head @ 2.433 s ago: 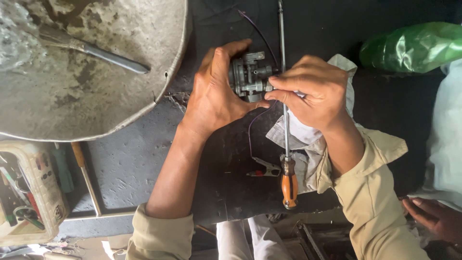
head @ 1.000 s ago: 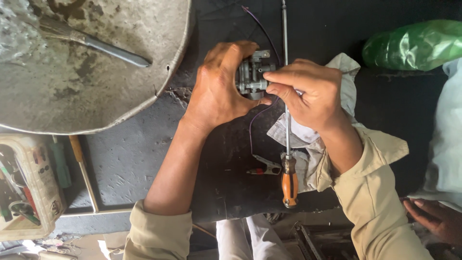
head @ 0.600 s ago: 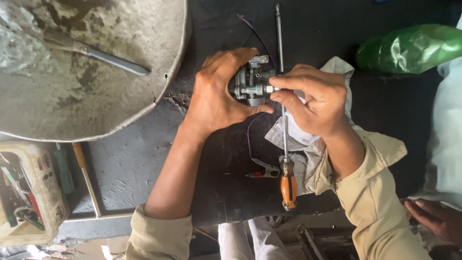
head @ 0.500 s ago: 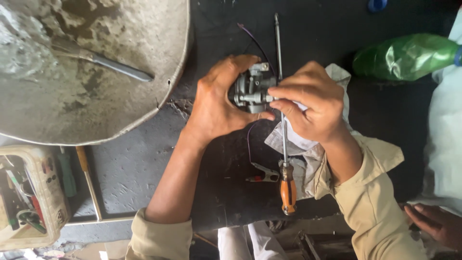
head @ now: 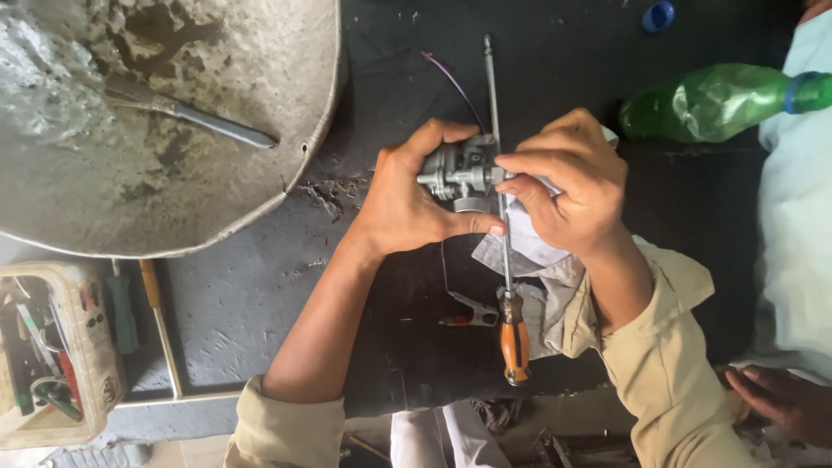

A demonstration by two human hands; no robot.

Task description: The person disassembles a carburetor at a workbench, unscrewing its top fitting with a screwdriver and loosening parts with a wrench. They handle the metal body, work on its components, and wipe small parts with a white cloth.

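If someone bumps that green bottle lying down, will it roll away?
Probably. The green bottle lies on its side and looks round, so a nudge would likely roll it. Its crinkled plastic looks thin, so it is probably light and squashy. Its blue cap is on, so spilling seems unlikely.

metal basin (head: 286,173) crowding left, green bottle (head: 706,102) right, screwdriver (head: 507,286) below

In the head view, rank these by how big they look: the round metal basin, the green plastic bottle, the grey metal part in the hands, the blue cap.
1. round metal basin, largest by far
2. green plastic bottle
3. grey metal part, partly hidden by the hands
4. blue cap, smallest
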